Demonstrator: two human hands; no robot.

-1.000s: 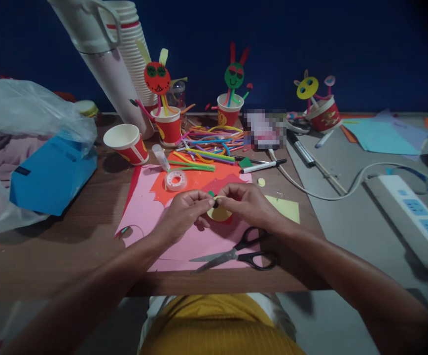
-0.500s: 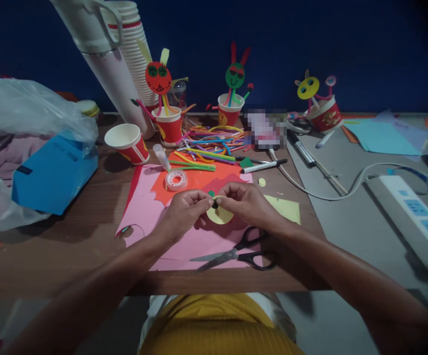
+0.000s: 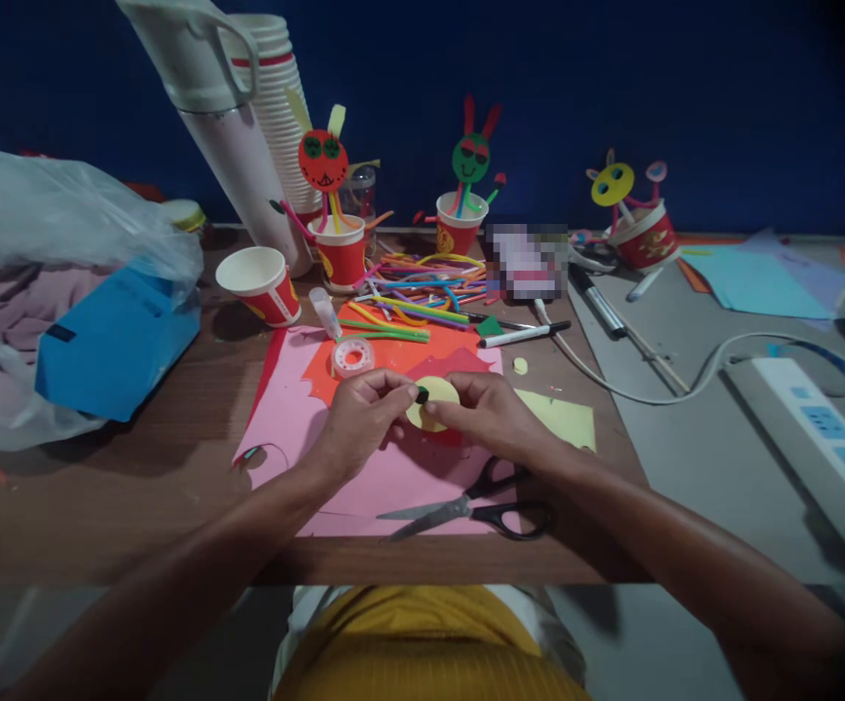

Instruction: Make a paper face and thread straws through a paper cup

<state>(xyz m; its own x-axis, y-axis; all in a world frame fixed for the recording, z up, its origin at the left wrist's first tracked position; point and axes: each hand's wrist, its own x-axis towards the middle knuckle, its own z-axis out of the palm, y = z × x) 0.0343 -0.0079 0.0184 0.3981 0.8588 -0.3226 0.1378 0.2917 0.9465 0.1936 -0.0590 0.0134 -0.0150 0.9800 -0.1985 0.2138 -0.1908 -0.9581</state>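
Observation:
Over the pink paper (image 3: pixel 408 492), my right hand (image 3: pixel 499 419) grips a pale yellow paper disc (image 3: pixel 443 394), its thumb lying across the disc's face. The fingers of my left hand (image 3: pixel 360 414) are closed in a pinch at the disc's left edge. At those fingertips shows a small dark green piece (image 3: pixel 422 394), apparently paper, against the disc. Scissors (image 3: pixel 459 506) with black handles lie just below both hands, blades pointing left. Above my left hand is a tape roll (image 3: pixel 352 357) on orange paper (image 3: pixel 385 336).
Coloured pipe cleaners (image 3: pixel 422 282) are heaped behind the papers. Paper cup figures stand at the back, one with a red face (image 3: pixel 323 161). An empty-looking cup (image 3: pixel 258 284), a thermos (image 3: pixel 233 146) and a plastic bag (image 3: pixel 64 214) sit left; a power strip (image 3: pixel 824 428) lies right.
The yellow disc now shows more of its face, as my right thumb has shifted lower on it. The dark green piece sits at my left fingertips. The whole view has shifted slightly.

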